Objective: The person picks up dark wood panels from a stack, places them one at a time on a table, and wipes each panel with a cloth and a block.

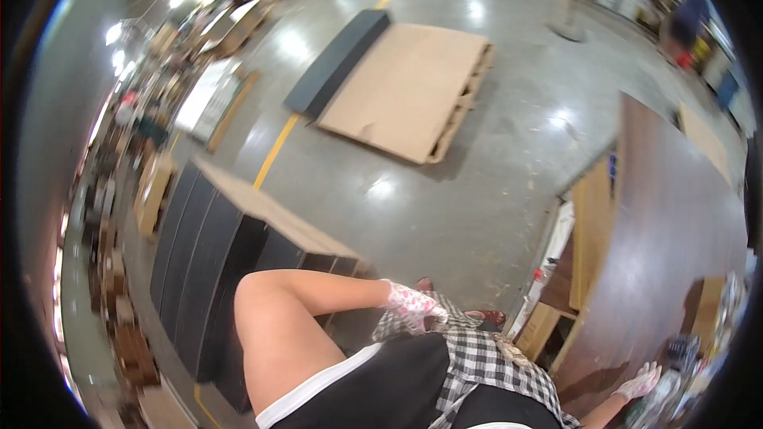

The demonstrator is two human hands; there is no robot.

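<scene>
My left hand (411,307), in a white glove with pink spots, is bent in front of my body. Its fingers are closed on the black-and-white checked apron (497,361), and the cloth bunches up on both sides of it. Out to the lower right, my right hand (638,382) wears a similar pale glove. It reaches over the dark brown wooden tabletop (668,214), beside a cluster of small items (683,357) at the table's edge. Those fingers look stretched out, with nothing seen in them; the clutter is too small to make out.
Dark grey panels or boxes (211,270) stand close on my left, with a cardboard sheet (278,218) against them. Ahead, a pallet (413,91) bears cardboard and a long dark box (338,63). A round-based stand (567,30) is farther off. Another person (685,20) is at far right.
</scene>
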